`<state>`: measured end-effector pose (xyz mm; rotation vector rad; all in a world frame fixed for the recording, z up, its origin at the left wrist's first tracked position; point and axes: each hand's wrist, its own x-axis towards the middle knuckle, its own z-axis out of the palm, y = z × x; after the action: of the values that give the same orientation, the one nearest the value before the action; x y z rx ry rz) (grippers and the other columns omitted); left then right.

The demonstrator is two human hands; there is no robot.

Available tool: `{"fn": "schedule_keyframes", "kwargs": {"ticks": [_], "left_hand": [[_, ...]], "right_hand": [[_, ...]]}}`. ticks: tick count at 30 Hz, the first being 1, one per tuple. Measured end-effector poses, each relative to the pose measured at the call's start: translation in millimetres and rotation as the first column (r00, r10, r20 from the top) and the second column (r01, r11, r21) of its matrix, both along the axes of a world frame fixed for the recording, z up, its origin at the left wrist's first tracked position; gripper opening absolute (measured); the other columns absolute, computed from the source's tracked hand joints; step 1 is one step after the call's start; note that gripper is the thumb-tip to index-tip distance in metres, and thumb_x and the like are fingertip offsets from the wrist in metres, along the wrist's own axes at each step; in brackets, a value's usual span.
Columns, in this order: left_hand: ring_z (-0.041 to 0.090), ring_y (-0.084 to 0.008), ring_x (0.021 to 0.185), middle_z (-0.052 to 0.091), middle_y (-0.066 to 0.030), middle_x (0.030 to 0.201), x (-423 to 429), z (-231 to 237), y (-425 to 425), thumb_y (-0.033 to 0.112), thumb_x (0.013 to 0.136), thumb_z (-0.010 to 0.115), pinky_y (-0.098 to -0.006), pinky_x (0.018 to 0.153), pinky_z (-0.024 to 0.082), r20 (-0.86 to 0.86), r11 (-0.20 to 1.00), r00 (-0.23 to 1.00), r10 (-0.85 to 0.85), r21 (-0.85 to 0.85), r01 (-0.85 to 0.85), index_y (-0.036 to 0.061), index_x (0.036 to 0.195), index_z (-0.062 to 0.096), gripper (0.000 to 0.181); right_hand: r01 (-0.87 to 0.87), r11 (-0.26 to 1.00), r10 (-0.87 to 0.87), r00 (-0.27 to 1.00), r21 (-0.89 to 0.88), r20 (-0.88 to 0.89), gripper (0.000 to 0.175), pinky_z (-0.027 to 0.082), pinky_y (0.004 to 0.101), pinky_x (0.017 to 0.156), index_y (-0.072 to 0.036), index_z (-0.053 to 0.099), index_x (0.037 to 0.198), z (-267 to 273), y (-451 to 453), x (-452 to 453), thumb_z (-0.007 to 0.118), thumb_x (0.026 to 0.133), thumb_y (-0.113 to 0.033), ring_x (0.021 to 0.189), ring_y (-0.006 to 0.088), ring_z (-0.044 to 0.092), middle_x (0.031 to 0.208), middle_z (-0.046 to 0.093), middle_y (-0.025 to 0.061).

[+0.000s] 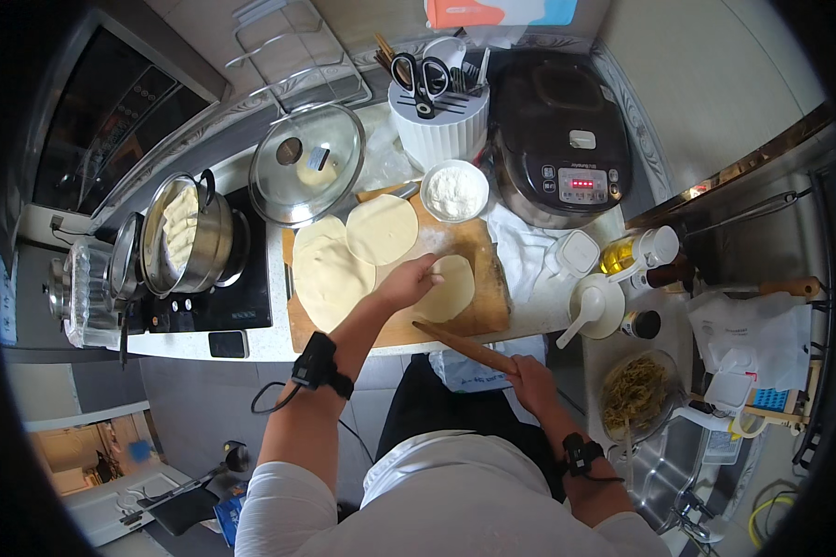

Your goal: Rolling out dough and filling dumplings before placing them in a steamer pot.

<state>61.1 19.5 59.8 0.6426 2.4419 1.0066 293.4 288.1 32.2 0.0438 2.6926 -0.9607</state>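
Observation:
A small dough round (450,292) lies flat on the right half of a wooden cutting board (491,296). My left hand (411,280) is at its upper left edge, fingers bent and touching the dough. My right hand (531,383) grips one end of a wooden rolling pin (470,348), whose tapered tip reaches the board's front edge just below the dough round. Larger rolled dough sheets (327,285) overlap on the left of the board, with another thin round (382,230) partly over them. Behind the board stands a white bowl of flour (454,191).
A steel pot (212,244) holding shaped dough pieces sits on the black cooktop (251,306) at left. A glass lid (306,167), a white utensil holder (439,132) and a rice cooker (561,139) line the back. To the right are an oil bottle (620,256) and a bowl of shredded food (637,393).

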Motion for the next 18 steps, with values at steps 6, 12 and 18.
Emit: {"fn": "schedule_keyframes", "kwargs": {"ticks": [6,12,18], "left_hand": [[0.059,-0.0114,0.079,0.060,-0.0049,0.096,72.2,-4.3,4.1,0.015,0.097,0.053,-0.0263,0.062,0.054,0.501,0.520,0.657,0.563,0.404,-0.753,0.0046,0.123,0.044,0.029],[0.062,-0.0210,0.075,0.061,-0.0126,0.092,149.1,-40.4,-46.5,0.017,0.096,0.051,-0.0334,0.068,0.055,0.709,0.305,0.175,0.683,-0.059,-0.951,0.0012,0.113,0.049,0.023],[0.033,-0.0402,0.133,0.038,-0.0165,0.144,65.5,-6.0,-37.5,0.035,0.090,0.057,-0.0543,0.108,0.026,-0.553,0.910,0.823,0.131,-0.262,-0.321,0.0082,0.136,0.044,0.054]], "right_hand": [[-0.062,0.996,0.054,0.990,-0.060,-0.133,0.033,0.047,0.0470,0.072,-0.007,0.058,0.105,-3.0,8.8,0.0,0.071,0.076,-0.017,0.086,0.0387,0.059,0.093,0.060,0.0158],[-0.063,0.998,0.057,0.984,-0.026,-0.171,0.040,0.049,0.0453,0.073,-0.009,0.058,0.112,-10.1,5.7,-12.3,0.071,0.077,-0.023,0.089,0.0363,0.060,0.099,0.062,0.0129],[-0.012,0.981,0.070,0.951,0.193,-0.302,0.045,0.043,0.0445,0.083,-0.011,0.057,0.114,-15.8,-44.2,-88.3,0.073,0.074,-0.025,0.095,0.0311,0.057,0.102,0.059,0.0091]]}}
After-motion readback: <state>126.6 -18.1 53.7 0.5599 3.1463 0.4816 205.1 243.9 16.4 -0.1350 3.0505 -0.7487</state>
